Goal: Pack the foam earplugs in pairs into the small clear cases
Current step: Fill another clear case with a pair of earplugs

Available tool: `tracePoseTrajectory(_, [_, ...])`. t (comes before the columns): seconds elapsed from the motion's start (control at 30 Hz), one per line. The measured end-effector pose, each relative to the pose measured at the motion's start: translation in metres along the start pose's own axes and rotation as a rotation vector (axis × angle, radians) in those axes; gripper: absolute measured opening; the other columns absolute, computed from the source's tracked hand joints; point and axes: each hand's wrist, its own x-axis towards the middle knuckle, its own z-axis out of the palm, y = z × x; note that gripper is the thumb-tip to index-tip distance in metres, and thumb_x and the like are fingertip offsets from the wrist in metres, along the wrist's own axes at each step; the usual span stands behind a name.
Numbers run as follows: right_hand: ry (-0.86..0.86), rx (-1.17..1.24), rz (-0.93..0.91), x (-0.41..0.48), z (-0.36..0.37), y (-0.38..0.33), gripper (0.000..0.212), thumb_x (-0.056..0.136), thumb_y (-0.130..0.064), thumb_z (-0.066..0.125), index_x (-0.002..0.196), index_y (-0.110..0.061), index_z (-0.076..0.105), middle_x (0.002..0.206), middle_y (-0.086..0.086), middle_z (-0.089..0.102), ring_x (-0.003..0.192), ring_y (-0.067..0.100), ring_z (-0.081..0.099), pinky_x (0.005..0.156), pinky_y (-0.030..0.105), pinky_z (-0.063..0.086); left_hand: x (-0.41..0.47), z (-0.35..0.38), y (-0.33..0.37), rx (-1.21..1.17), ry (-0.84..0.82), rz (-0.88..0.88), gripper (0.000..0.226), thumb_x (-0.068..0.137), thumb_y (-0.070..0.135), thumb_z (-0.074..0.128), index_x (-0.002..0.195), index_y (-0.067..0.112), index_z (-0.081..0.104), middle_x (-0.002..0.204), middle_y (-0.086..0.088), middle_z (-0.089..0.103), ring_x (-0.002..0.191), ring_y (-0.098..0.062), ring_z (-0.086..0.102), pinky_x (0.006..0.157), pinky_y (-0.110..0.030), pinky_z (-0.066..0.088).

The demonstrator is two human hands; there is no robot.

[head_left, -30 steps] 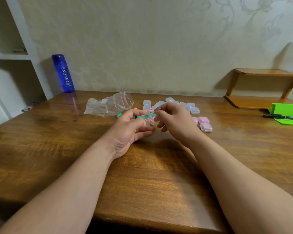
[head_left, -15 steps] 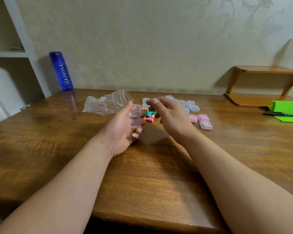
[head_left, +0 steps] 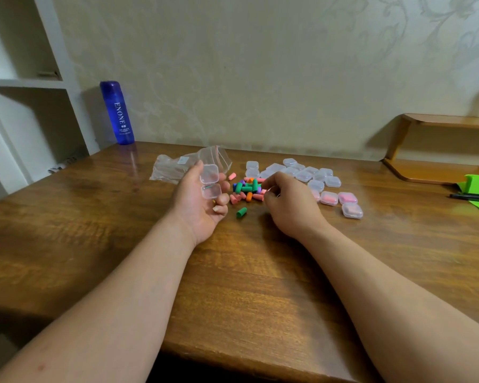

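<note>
The head view looks down on a brown wooden surface (head_left: 100,233) with a loose pile of earplugs (head_left: 246,189) in green, pink, orange, blue and purple near its middle. Just left of the pile, the left hand (head_left: 202,203) lies palm up with its fingers curled around a small clear case (head_left: 210,182), which is hinged open so both halves show. At the pile's right edge, the right hand (head_left: 288,208) rests knuckles up with its fingers bent down against the earplugs; whether it has pinched one cannot be told. A single green earplug (head_left: 241,212) lies apart from the pile, on the side nearer the person. Behind and to the right of the pile sits a cluster of clear cases (head_left: 304,174), and further right of it lie three closed cases with pink inside (head_left: 347,198). A crumpled plastic bag (head_left: 174,170) lies left of the pile, beyond the left hand. Far left of the pile, by the wall, stands a blue bottle (head_left: 117,113).
</note>
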Motion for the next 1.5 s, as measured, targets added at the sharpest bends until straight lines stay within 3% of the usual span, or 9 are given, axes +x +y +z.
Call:
tracePoseTrajectory(0.2, [0.015,-0.066,0.035,0.004,0.009,0.002,0.030,0.104,-0.016,0.058,0.132,-0.027,0.062,0.119,0.000,0.071,0.101,0.021,0.068,0.087,0.045,0.062,0.004,0.000,-0.004,-0.005,-0.029,0.000,0.054,0.106,0.060,0.052,0.112,0.009,0.070,0.073,-0.004,0.064,0.053,-0.011,0.045,0.048,-0.021,0.029])
tracePoseTrajectory(0.57, [0.023,-0.253,0.013,0.016,0.015,-0.001,0.019,0.102,-0.022,0.066,0.119,-0.018,0.073,0.109,0.002,0.071,0.095,0.018,0.065,0.079,0.034,0.057,0.002,0.006,-0.003,0.031,-0.054,0.004,0.056,0.108,0.059,0.050,0.112,0.008,0.070,0.078,-0.006,0.065,0.053,-0.011,0.046,0.048,-0.021,0.029])
tracePoseTrajectory(0.73, [0.034,-0.092,0.011,0.007,0.010,-0.004,0.011,0.103,-0.023,0.065,0.112,-0.022,0.071,0.104,-0.002,0.071,0.090,0.012,0.065,0.070,0.027,0.052,0.000,0.005,-0.004,0.062,-0.077,-0.006,0.056,0.109,0.059,0.048,0.117,0.007,0.068,0.089,-0.010,0.065,0.058,-0.012,0.048,0.051,-0.022,0.032])
tracePoseTrajectory(0.9, [0.106,0.120,-0.078,-0.004,-0.007,-0.014,0.006,0.100,-0.022,0.071,0.097,-0.023,0.065,0.090,-0.008,0.068,0.080,0.007,0.063,0.058,0.014,0.039,-0.002,0.012,-0.005,0.119,-0.095,0.002,0.059,0.109,0.060,0.046,0.126,0.008,0.068,0.082,-0.007,0.060,0.056,-0.012,0.050,0.051,-0.023,0.032])
tracePoseTrajectory(1.0, [0.133,0.216,-0.217,-0.009,-0.007,-0.030,0.011,0.098,-0.023,0.076,0.097,-0.023,0.065,0.088,-0.010,0.068,0.080,0.007,0.064,0.063,0.012,0.045,-0.003,0.011,-0.006,0.162,-0.134,0.026,0.057,0.109,0.062,0.045,0.126,0.012,0.066,0.084,-0.007,0.066,0.059,-0.013,0.052,0.048,-0.023,0.036])
tracePoseTrajectory(1.1, [0.097,0.254,-0.325,-0.014,0.003,-0.041,0.008,0.097,-0.023,0.076,0.095,-0.023,0.068,0.087,-0.009,0.071,0.083,0.009,0.067,0.070,0.022,0.051,-0.001,0.008,-0.008,0.185,-0.185,0.049,0.061,0.109,0.064,0.042,0.132,0.012,0.066,0.087,-0.005,0.069,0.064,-0.014,0.053,0.056,-0.027,0.039])
tracePoseTrajectory(1.2, [0.078,0.179,-0.375,-0.016,0.010,-0.042,0.007,0.095,-0.021,0.076,0.091,-0.024,0.070,0.091,-0.010,0.063,0.083,0.006,0.060,0.071,0.018,0.043,0.001,0.007,-0.011,0.181,-0.252,0.056,0.072,0.110,0.064,0.037,0.147,0.009,0.064,0.085,-0.003,0.068,0.070,-0.014,0.055,0.064,-0.032,0.038])
tracePoseTrajectory(1.37, [0.052,0.123,-0.303,-0.015,0.012,-0.038,0.002,0.095,-0.025,0.077,0.093,-0.024,0.077,0.095,-0.009,0.053,0.078,0.000,0.056,0.065,0.010,0.039,-0.003,0.009,-0.014,0.174,-0.254,0.047,0.056,0.110,0.063,0.040,0.119,0.015,0.070,0.072,-0.002,0.061,0.063,-0.014,0.053,0.070,-0.034,0.041])
tracePoseTrajectory(1.5, [0.045,0.144,-0.276,-0.015,0.010,-0.038,0.003,0.094,-0.029,0.078,0.095,-0.027,0.079,0.094,-0.006,0.052,0.081,0.004,0.058,0.066,0.012,0.041,0.000,0.009,-0.012,0.178,-0.259,0.051,0.055,0.110,0.063,0.041,0.124,0.015,0.064,0.074,-0.004,0.062,0.065,-0.015,0.056,0.074,-0.037,0.043])
